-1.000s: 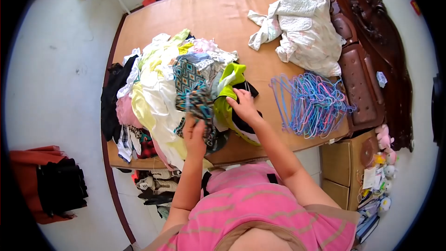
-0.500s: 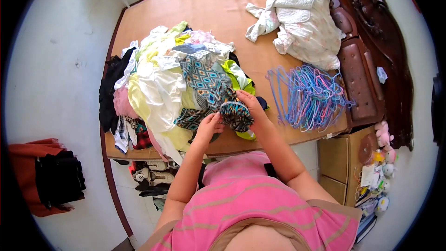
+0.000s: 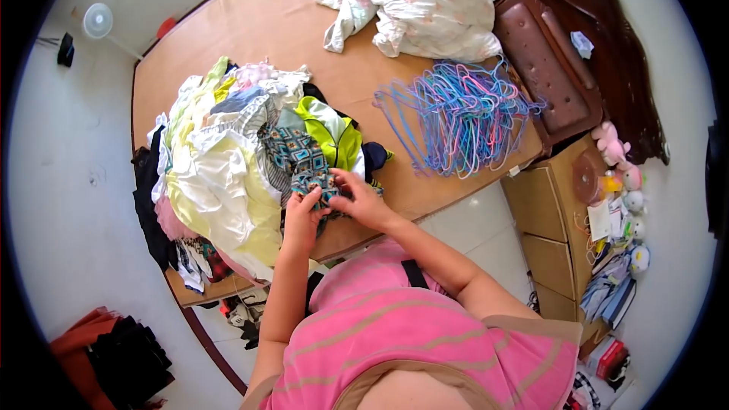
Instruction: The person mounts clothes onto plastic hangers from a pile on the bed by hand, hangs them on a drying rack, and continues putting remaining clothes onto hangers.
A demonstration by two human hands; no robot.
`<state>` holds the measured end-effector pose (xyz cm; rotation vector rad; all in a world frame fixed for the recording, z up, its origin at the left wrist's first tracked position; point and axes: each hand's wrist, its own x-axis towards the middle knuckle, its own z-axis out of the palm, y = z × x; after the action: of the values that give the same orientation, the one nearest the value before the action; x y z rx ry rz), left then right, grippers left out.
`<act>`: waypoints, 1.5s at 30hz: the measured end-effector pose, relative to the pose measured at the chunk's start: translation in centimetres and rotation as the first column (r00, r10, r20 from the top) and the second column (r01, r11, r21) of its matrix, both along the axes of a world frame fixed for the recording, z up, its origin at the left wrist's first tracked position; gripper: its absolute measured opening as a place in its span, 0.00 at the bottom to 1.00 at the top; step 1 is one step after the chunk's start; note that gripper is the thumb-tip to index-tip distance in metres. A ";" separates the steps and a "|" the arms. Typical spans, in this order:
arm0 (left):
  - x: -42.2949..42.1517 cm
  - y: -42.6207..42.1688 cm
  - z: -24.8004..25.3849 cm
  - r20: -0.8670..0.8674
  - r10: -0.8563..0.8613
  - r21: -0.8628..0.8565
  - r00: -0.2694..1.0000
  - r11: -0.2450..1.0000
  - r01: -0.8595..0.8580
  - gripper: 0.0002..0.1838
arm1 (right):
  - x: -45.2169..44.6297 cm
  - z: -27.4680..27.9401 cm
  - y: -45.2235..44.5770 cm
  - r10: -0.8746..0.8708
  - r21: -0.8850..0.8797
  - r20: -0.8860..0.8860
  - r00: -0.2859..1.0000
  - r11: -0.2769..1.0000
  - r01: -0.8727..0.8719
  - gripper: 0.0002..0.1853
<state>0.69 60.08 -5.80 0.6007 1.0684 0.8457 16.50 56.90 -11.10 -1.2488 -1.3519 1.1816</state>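
Both of my hands are at the teal and black patterned cloth (image 3: 295, 153) at the front right of the clothes pile. My left hand (image 3: 304, 216) pinches its near edge. On the cloth's right side, my right hand (image 3: 358, 199) has its fingers curled on the fabric. Just behind lies a neon green and white garment (image 3: 332, 133). White and pale yellow clothes (image 3: 220, 175) are heaped to the left. The cloth's lower end is partly hidden by my fingers.
Blue, purple and pink hangers (image 3: 467, 118) lie in a heap at the right. White bedding (image 3: 433, 11) rests behind them, near the brown padded headboard (image 3: 543, 68). A wooden cabinet (image 3: 535, 201) stands at the right. A fan (image 3: 97, 21) is at the back left.
The view has turned, so the bed and hangers appear shifted left. My hands came together on the patterned cloth; its gathered end, raised half a second ago, now hangs lower between them.
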 end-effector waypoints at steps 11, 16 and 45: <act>3.8 1.2 -3.3 -0.384 -0.185 0.077 0.905 0.970 0.231 0.18 | 6.3 -1.7 2.8 0.180 -0.088 -0.172 0.968 0.976 -0.197 0.13; 3.6 0.3 -4.5 -0.449 0.183 0.247 0.874 0.966 -0.075 0.19 | 14.9 -10.8 7.6 -0.240 -0.389 -0.221 0.945 0.911 0.140 0.14; 6.8 0.4 1.7 -0.872 0.051 0.258 0.486 0.892 0.371 0.18 | 19.4 -24.8 15.2 -0.537 0.118 0.471 0.700 0.825 0.553 0.20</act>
<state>7.45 60.46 -4.14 1.6105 1.7201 0.5643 35.86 72.14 -35.85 -1.8982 -1.1616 0.4735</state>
